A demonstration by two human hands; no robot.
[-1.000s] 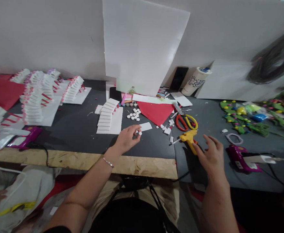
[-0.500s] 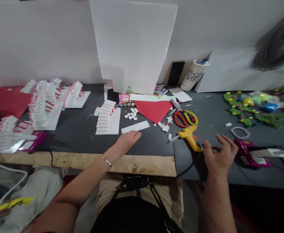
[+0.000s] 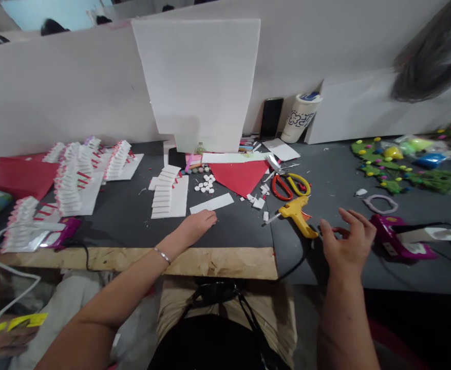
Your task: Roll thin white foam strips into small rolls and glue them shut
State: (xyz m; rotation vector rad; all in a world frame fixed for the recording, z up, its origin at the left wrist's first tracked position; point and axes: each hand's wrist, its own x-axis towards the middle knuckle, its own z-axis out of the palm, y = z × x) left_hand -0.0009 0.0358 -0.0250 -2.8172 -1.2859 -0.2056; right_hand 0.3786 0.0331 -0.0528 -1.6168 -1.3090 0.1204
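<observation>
My left hand is low over the dark tabletop, just in front of a white paper strip. Its fingers are curled together, hiding anything they may hold. To the right, my right hand has its fingers apart and nothing in them. It is beside a yellow hot glue gun, apart from its handle. Scissors with red and yellow handles lie behind the glue gun. Small white pieces are clustered beyond the strip. Left of them is a white stepped staircase model on a white base.
More staircase models crowd the left side. A red sheet lies below an upright white board. A phone and a cup stand behind. A purple power strip is at right. Another person's hand shows lower left.
The view has tilted and shifted slightly, showing more above the wall. My left fingers look more curled than before. My right hand stays open beside the glue gun.
</observation>
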